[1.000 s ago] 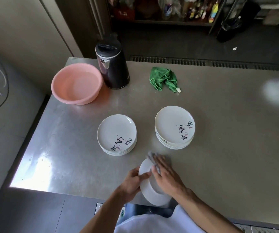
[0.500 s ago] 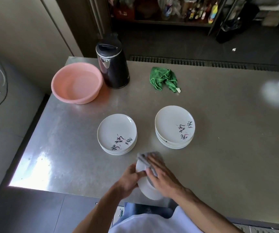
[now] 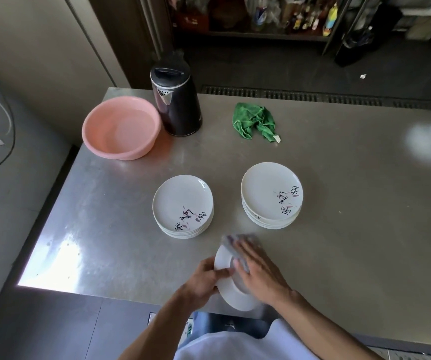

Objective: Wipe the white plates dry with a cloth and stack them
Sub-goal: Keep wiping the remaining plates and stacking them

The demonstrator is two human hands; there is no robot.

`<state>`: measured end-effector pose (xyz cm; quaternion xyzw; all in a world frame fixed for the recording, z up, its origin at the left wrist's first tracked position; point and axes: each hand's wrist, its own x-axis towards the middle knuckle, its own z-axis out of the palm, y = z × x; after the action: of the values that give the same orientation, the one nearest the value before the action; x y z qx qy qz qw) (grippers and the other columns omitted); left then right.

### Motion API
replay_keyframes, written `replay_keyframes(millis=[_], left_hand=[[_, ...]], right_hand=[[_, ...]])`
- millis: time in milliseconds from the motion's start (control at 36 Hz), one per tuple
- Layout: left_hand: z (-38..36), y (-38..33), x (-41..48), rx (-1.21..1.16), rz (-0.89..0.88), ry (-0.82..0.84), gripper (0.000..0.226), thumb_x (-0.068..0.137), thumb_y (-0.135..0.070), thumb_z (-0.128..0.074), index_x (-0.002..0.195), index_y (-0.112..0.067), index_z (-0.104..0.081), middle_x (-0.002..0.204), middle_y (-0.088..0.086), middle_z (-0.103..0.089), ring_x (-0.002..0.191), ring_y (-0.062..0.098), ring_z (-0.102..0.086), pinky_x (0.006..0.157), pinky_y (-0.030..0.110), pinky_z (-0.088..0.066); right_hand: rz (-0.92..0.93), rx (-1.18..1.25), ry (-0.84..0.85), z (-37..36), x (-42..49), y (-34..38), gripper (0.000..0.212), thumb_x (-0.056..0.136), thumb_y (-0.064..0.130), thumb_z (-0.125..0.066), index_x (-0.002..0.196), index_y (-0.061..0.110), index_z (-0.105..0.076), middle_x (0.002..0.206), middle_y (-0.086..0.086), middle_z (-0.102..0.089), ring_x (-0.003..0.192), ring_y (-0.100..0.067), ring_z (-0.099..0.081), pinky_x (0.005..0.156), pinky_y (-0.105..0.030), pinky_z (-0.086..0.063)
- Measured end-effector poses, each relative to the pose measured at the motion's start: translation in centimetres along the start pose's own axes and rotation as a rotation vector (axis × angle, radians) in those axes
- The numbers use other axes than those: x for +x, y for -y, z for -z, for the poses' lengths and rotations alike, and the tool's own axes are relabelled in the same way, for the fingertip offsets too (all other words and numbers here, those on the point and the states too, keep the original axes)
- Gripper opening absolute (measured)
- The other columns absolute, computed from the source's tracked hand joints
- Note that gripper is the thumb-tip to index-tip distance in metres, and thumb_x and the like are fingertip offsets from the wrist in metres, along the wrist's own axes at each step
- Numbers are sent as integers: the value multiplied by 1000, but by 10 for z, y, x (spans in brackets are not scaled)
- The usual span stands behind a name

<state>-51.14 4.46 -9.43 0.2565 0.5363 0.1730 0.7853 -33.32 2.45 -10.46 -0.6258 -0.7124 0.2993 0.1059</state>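
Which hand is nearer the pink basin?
Left. The left hand grips the plate at its left rim, on the pink basin side; the right hand presses the cloth farther right.

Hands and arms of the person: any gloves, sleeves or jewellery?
The left hand and right hand are bare: no gloves, rings or watch show. The forearms are uncovered, no sleeves in view. A white fabric garment covers the torso.

The person wears a white top (image 3: 235,345), plain and smooth, seen only at the bottom edge. The left forearm (image 3: 154,333) and right forearm (image 3: 328,326) are bare, and so are the left hand (image 3: 204,279) and right hand (image 3: 258,274).
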Motion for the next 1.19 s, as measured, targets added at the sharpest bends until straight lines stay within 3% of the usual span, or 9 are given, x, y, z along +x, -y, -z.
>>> replay_keyframes(millis=[111, 222, 417, 611, 778, 944, 1000, 1083, 1194], left_hand=[[-2, -1, 2, -170, -25, -100, 64, 67, -7, -74, 129, -5, -61, 125, 27, -67, 105, 37, -68, 96, 61, -53], [-2, -10, 4, -157, -20, -92, 60, 73, -20, -74, 128, 0, -60, 116, 30, -68, 101, 36, -66, 95, 57, -53], [-2, -4, -1, -41, -39, -9, 49, 80, -11, -70, 126, 0, -61, 116, 22, -72, 103, 31, -72, 84, 44, -60], [-2, 1, -5, 4, 30, 27, 51, 76, -11, -76, 125, -5, -65, 121, 23, -70, 103, 32, -70, 96, 49, -54], [-2, 3, -5, -1, 38, 32, 40, 74, -11, -72, 113, -5, -69, 105, 15, -73, 90, 24, -71, 82, 37, -58], [-2, 6, -2, -134, -39, -32, 63, 64, 1, -70, 126, -2, -61, 114, 25, -68, 102, 36, -66, 90, 52, -55], [-3, 5, 0, -135, -58, -49, 70, 64, 1, -70, 132, -1, -56, 122, 32, -65, 105, 40, -64, 97, 59, -52], [-6, -2, 2, -105, -58, -23, 49, 83, -2, -73, 130, 1, -59, 123, 32, -66, 102, 41, -67, 94, 54, -54], [-3, -5, 2, -20, -50, -28, 47, 86, -7, -71, 129, 5, -58, 125, 31, -66, 115, 44, -65, 102, 59, -50]], right_hand=[[-344, 163, 48, 3, 3, -5, 56, 108, 36, -29, 160, 22, -12, 167, 0, -9, 154, -14, -1, 123, -26, 1], [-222, 281, -25, 2, 0, 8, 55, 107, 34, -35, 159, 27, -17, 164, 12, -9, 148, 2, 5, 118, -13, 2], [228, 209, 42, -1, 6, 28, 51, 106, 40, -37, 154, 25, -30, 162, 8, -26, 152, -4, -11, 124, -25, -6], [-108, 27, -9, -6, 26, 5, 52, 107, 36, -32, 157, 22, -28, 162, 4, -28, 151, -14, -20, 125, -31, -6], [231, 23, 91, -4, 12, 11, 55, 105, 51, -24, 156, 32, -27, 164, 12, -19, 153, -8, -9, 124, -28, -3], [-366, 142, -25, 3, 18, -2, 55, 108, 38, -28, 159, 21, -18, 165, 2, -21, 152, -16, -15, 124, -29, -9], [-289, 126, -28, 4, 15, -1, 53, 108, 34, -31, 158, 19, -22, 164, 0, -23, 152, -14, -17, 124, -26, -6], [-64, 160, -40, 5, 10, 11, 52, 107, 29, -37, 156, 17, -27, 161, 7, -17, 152, -12, -17, 123, -23, -2], [194, 209, 74, 0, 6, 28, 56, 105, 47, -32, 155, 21, -33, 161, 12, -23, 151, -1, -9, 123, -21, -3]])
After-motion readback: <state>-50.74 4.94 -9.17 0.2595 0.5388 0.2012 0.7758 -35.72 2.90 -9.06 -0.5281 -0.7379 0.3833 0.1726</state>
